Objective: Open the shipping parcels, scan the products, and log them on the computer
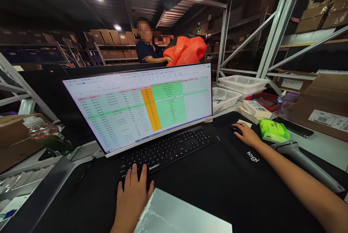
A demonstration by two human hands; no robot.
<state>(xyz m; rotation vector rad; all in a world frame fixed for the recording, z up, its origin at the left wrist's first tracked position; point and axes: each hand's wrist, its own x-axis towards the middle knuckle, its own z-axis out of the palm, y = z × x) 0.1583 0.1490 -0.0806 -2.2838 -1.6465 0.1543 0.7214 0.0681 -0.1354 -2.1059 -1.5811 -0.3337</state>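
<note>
My right hand [247, 134] rests over a black computer mouse [236, 129] on the black desk mat, fingers curved around it. With fingers spread, my left hand [133, 188] lies at the lower left edge of the black keyboard [168, 149], fingertips by its front keys. Behind the keyboard a monitor [168, 106] shows a spreadsheet with orange and green columns. A flat silvery-white box [185, 215] lies at the near edge, beside my left hand.
A grey barcode scanner [307, 160] lies by my right forearm. Beyond it are a green tissue pack [274, 130], a phone [295, 127] and white baskets [243, 82]. A bottle [50, 135] stands left. Behind the monitor a person [149, 49] holds an orange bag [187, 49].
</note>
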